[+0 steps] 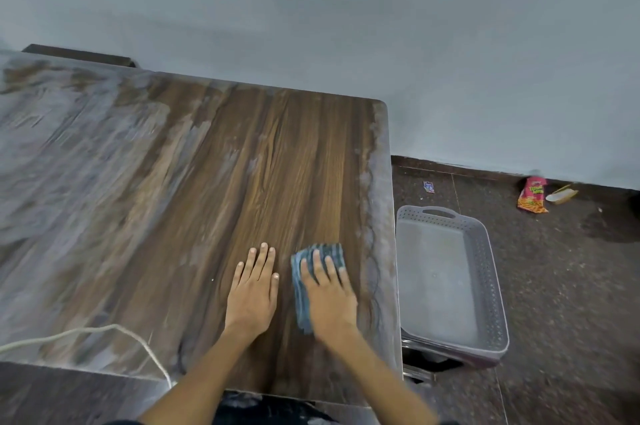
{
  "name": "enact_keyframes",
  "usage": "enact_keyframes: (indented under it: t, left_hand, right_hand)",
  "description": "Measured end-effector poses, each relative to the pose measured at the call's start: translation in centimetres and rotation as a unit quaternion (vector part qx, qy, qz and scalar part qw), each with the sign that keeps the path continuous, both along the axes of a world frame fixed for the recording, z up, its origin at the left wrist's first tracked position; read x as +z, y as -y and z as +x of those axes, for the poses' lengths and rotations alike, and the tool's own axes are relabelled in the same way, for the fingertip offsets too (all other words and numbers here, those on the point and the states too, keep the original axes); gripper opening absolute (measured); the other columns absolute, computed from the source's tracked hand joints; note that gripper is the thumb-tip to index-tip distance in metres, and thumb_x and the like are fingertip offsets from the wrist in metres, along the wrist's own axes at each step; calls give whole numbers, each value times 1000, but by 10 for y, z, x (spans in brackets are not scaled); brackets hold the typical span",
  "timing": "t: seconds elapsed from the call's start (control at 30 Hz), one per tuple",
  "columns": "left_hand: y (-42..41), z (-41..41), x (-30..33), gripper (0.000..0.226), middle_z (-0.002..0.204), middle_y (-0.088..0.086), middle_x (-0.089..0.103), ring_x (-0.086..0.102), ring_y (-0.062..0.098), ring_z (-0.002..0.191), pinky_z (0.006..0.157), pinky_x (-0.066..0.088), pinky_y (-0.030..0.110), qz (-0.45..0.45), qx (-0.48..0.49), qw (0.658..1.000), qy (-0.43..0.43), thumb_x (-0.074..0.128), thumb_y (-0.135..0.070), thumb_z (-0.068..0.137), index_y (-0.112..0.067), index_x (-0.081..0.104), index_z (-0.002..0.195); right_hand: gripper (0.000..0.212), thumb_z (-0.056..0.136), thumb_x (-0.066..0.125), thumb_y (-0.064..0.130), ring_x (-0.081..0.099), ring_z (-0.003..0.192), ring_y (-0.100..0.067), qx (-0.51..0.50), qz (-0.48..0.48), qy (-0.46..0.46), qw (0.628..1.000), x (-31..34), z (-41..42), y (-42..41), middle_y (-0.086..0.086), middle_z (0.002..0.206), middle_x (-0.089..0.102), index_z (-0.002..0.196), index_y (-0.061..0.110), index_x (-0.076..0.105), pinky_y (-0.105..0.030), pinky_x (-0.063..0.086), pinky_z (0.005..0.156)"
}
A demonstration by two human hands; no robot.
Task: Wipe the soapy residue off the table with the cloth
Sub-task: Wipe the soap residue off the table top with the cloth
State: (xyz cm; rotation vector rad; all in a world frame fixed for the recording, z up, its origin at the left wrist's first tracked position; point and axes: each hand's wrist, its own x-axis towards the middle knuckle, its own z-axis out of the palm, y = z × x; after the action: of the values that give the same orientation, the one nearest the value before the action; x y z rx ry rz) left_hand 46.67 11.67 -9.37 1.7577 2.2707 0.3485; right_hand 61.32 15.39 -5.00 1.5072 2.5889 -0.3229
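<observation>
Both of my hands lie flat on the brown wood-grain table, near its front right corner. My right hand presses down with straight, spread fingers on a folded blue-grey striped cloth, which lies on the table just inside the right edge; the cloth shows past my fingertips and along the left side of my palm. My left hand rests just left of the cloth, palm down, fingers straight and close together, holding nothing.

Around my hands the table shows bare, dark wood. A greyish-white soapy residue runs in a band along the table's right edge, just right of the cloth, and a much wider smear of it covers the table's left half, well apart from my hands. A pale cord curves across the table's front left part and drops over the front edge.

Off the table's right edge, a grey perforated plastic basket with a handle sits lower down, beside the table. Farther right, on the dark speckled floor by the grey wall, lies a red and yellow snack wrapper.
</observation>
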Motion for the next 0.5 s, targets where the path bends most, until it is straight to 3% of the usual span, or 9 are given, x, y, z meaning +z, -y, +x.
enact_keyframes:
  t: [0.07, 0.2, 0.27, 0.33, 0.37, 0.43, 0.5]
  left_hand:
    - [4, 1, 1, 65, 152, -6, 3, -5, 10, 140, 114, 0, 30, -5, 2, 1000, 2, -6, -47, 89, -17, 6, 145]
    - [15, 3, 2, 62, 152, -6, 4, -4, 10, 140, 114, 1, 30, -5, -3, 1000, 1, -1, -45, 89, -17, 7, 144]
    - [19, 3, 1, 62, 152, -5, 5, -3, 11, 140, 114, 1, 31, -2, -6, 1000, 4, -1, -44, 90, -16, 8, 144]
    - [22, 2, 1, 63, 153, -5, 6, -3, 11, 140, 114, 2, 31, -2, -11, 1000, 6, 0, -44, 90, -15, 9, 145]
    - [23, 2, 1, 63, 153, -5, 6, -3, 11, 140, 114, 2, 31, -5, -14, 1000, 8, 0, -45, 90, -15, 9, 145]
    - [29, 0, 1, 65, 153, -4, 7, -2, 11, 140, 114, 3, 31, -6, -20, 1000, 17, 1, -44, 90, -13, 12, 146]
    - [36, -2, 2, 66, 153, -5, 3, -4, 11, 140, 114, 2, 31, -12, -34, 999, 22, 0, -45, 89, -13, 10, 146]
  right_hand:
    - [62, 101, 30, 17, -9, 146, -23, -41, -8, 22, 999, 4, 11, -18, -2, 158, -15, 151, 21, -7, -38, -5, 117]
    - [63, 101, 29, 10, -8, 146, -26, -130, -15, 36, 991, 1, 45, -5, -6, 158, -15, 151, 18, -10, -38, -1, 117]
    - [70, 94, 47, 8, 12, 145, -31, -157, 15, 20, 987, -10, 51, 24, -11, 158, 2, 152, 13, 8, -41, 16, 116]
    - [86, 63, 80, 8, 48, 126, -37, -158, 19, -16, 987, -20, 46, 55, -19, 142, 44, 140, 7, 42, -47, 43, 100]
    - [95, 47, 88, 9, 58, 115, -37, -146, 17, -30, 989, -24, 41, 68, -20, 131, 56, 132, 6, 47, -48, 48, 91]
    - [107, 30, 92, 14, 62, 109, -35, -116, 6, -45, 992, -27, 22, 90, -18, 123, 62, 126, 8, 45, -47, 48, 88]
    - [112, 27, 94, 22, 61, 112, -32, -81, -7, -50, 995, -22, -1, 104, -15, 126, 61, 128, 10, 48, -44, 42, 93]
